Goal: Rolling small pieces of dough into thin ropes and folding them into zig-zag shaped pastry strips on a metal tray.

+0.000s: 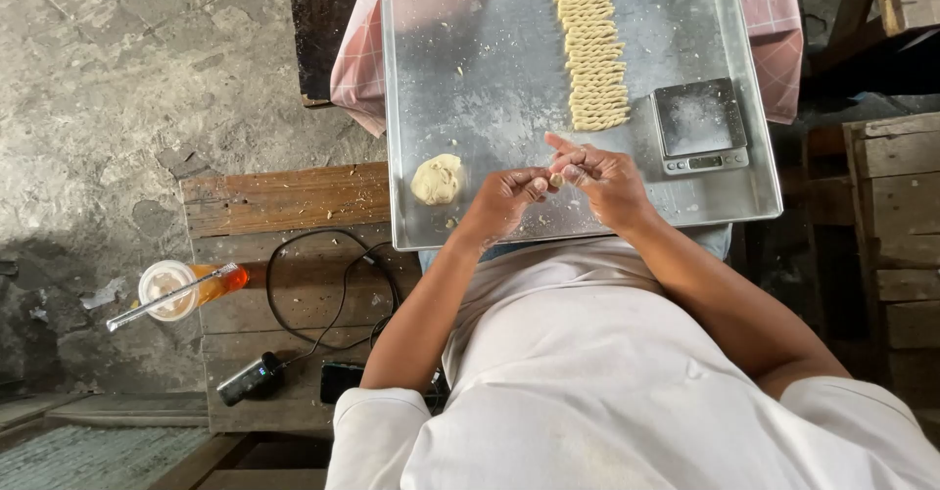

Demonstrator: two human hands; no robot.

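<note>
Dough [554, 179] — a small, soft, pliable bit, likely tearing easily — is being pinched between the left hand [511, 196] and right hand [599, 175] above the metal tray [490, 59]; fingertip holds at its ends are looking safest.

both forearms reached forward, elbows bent. left hand [509, 196] and right hand [599, 175] met at the fingertips, touching. left fingers curled in; right fingers partly extended, pinching toward the left.
</note>
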